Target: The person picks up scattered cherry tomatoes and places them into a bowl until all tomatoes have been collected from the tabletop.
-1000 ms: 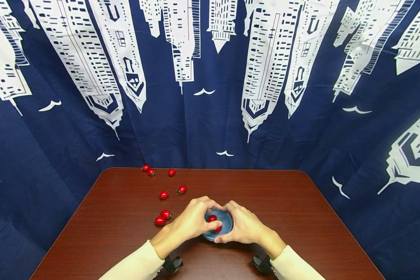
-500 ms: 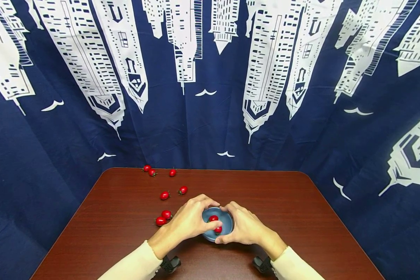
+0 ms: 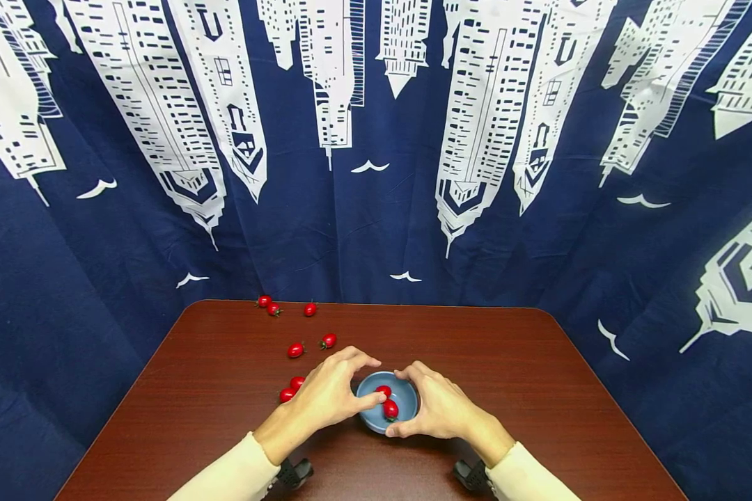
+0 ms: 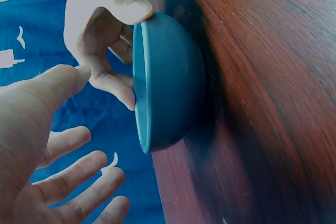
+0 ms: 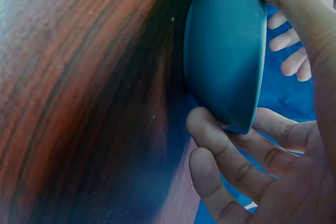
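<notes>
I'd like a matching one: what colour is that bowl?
The bowl is greyish blue, best seen in the head view.

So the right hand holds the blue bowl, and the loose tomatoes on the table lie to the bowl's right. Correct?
Not quite. The right hand holds the blue bowl, but the loose tomatoes lie to its left, not right, as the head view shows.

Nine tomatoes (image 3: 390,409), one bowl (image 4: 173,82)

Seven tomatoes lie on one table (image 3: 507,390) (two partly hidden), two in the bowl. Also: one left hand (image 3: 329,391), one right hand (image 3: 440,405), two sleeves (image 3: 235,473), two wrist cameras (image 3: 302,469), one cloth (image 3: 363,216).
</notes>
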Motion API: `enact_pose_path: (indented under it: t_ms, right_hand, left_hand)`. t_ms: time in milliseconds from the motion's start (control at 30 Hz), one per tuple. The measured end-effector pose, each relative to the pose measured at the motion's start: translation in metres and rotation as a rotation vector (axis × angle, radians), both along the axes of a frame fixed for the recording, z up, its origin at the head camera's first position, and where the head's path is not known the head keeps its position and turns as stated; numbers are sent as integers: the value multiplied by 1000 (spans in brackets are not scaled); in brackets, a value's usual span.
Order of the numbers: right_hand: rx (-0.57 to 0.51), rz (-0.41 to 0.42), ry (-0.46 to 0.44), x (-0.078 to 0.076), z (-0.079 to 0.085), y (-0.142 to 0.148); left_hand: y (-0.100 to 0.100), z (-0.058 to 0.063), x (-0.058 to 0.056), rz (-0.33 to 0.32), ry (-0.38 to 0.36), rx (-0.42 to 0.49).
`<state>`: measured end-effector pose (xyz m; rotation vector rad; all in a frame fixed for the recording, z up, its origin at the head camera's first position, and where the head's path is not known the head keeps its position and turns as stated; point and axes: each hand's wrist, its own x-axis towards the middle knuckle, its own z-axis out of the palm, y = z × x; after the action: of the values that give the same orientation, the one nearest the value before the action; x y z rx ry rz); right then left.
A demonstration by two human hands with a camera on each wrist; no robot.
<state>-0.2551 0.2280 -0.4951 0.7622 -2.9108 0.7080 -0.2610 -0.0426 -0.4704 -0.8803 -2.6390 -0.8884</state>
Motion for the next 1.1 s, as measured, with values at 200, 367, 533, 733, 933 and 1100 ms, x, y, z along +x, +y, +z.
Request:
enact_pose_path:
  t_ms: [200, 367, 533, 733, 933, 1100]
  right_hand:
    - [7, -5, 7, 0, 1, 0]
    - [0, -14, -3, 1, 1, 1]
    - [1, -16, 7, 1, 0, 2]
    - [-5, -9, 14, 0, -1, 1]
    - [-1, -9, 23, 0, -2, 1]
    - [-4, -4, 35, 0, -3, 0]
  left_hand:
    - [-11, -2, 0, 35, -1, -7]
    - [-22, -6, 1, 90, 13, -28]
    - [-33, -9, 3, 144, 26, -33]
    - [-48, -11, 7, 205, 30, -32]
    - [-63, -15, 10, 255, 34, -33]
    - [-75, -20, 12, 285, 30, -34]
